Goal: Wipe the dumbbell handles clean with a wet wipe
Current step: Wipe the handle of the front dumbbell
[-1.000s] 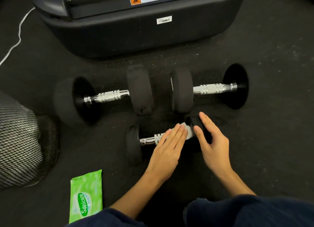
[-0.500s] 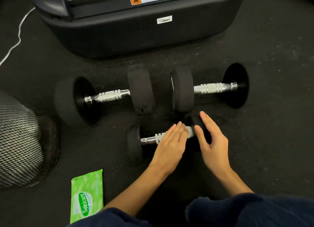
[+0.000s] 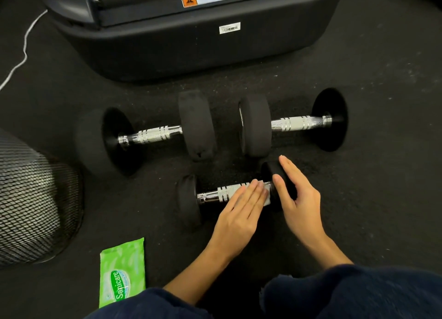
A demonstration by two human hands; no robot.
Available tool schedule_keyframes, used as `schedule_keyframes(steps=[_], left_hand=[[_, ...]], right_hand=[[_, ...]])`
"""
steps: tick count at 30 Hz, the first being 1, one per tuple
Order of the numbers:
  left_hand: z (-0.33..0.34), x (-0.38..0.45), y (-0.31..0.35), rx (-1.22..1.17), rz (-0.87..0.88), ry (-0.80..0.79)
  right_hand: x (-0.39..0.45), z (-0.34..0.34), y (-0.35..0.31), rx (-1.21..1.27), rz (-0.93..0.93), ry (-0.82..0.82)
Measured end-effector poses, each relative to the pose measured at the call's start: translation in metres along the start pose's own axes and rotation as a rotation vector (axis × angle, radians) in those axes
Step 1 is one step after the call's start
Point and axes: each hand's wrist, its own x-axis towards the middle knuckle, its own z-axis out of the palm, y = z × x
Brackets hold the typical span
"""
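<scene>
The small dumbbell [image 3: 229, 194] lies on the floor nearest the person, its shiny handle [image 3: 222, 194] running roughly from 9 o'clock to 3 o'clock with a slight rise toward the right. The left hand [image 3: 241, 213] lies over the right-hand part of that handle with fingers straight and together, pressing a white wet wipe [image 3: 266, 194] flat against the metal — only a corner of the wipe shows past the fingertips. The bare stretch of handle lies at 9 o'clock from those fingertips, so the next stroke probably runs leftward along the axis. The right hand [image 3: 296, 196] rests with loose, nearly straight fingers on the black right-end weight [image 3: 275, 172], seemingly to steady it and stop it rolling; it grasps nothing. Counting: three dumbbells — this small one and two larger ones, one at 11 o'clock [image 3: 153, 137] and one at 1 o'clock [image 3: 294, 123] from the hands. One wipe in use, and one green wipe packet [image 3: 123, 271] at 7 o'clock.
</scene>
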Motion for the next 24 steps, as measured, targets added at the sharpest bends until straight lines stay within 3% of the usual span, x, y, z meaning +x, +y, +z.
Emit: schedule_keyframes(steps=[5,14,18,24], left_hand=[[0.001,0.009,0.002,0.007,-0.053,-0.042],[-0.024,0.025,0.013,-0.118,-0.274,-0.291],[-0.050,0.044,-0.003,-0.247,-0.287,-0.507],[-0.052,0.049,-0.025,-0.182,-0.153,-0.502]], right_hand=[[0.003,0.000,-0.001,0.001,0.018,-0.008],[0.004,-0.002,-0.002,-0.016,0.028,-0.027],[0.001,-0.003,-0.001,-0.019,0.022,-0.029],[0.001,-0.001,-0.001,-0.005,0.025,-0.026]])
